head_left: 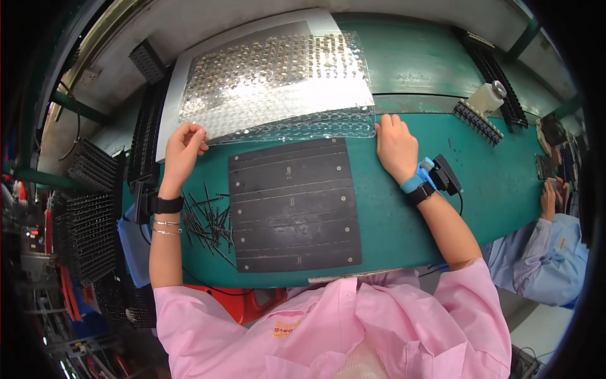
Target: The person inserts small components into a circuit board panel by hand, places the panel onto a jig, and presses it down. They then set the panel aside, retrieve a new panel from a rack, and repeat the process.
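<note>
Loosely curled, thumb near fingertips, the left hand (184,153) is at the near left corner of a clear pocketed tray (325,120), though whether it grips the rim I cannot tell. Thin black rods (208,221) lie heaped toward the near left corner of the green table (404,234), just beside a dark plate (293,215) close to its near edge, while the tray, partly filled with small metallic pieces (265,60), lies beyond, toward the far edge. Fingers bent, the right hand (398,146) is at the tray's near right corner, its hold likewise unclear.
</note>
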Available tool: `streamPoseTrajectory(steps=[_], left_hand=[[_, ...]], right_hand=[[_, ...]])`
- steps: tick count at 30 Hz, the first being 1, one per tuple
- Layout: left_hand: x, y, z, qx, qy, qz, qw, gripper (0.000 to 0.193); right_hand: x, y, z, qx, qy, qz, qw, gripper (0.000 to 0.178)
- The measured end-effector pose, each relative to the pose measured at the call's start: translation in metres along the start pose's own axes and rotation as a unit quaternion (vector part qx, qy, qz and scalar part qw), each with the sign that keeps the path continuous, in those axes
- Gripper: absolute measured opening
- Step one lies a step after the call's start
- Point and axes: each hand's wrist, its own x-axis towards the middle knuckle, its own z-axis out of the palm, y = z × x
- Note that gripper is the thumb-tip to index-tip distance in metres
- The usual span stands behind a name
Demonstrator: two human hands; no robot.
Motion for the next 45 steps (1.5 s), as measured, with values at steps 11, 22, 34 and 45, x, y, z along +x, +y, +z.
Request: streamPoseTrajectory(steps=[11, 22, 34, 45], left_hand=[[-0.031, -0.010, -0.020, 0.014, 0.034, -0.028, 0.999, 0.014], [-0.048, -0.007, -0.039, 0.005, 0.070, -0.033, 0.997, 0.014], [-0.056, -0.011, -0.055, 0.003, 0.105, -0.025, 0.994, 0.014], [0.028, -0.060, -0.168, 0.124, 0.236, -0.103, 0.958, 0.024]], right_hand=[[-0.007, 0.040, -0.030, 0.287, -0.041, 0.039, 0.956, 0.014], [-0.034, 0.017, -0.046, 0.220, -0.008, -0.018, 0.975, 0.023], [-0.027, -0.009, -0.023, 0.216, 0.036, -0.085, 0.972, 0.009], [-0.054, -0.042, -0.063, 0.150, -0.037, -0.069, 0.986, 0.026]])
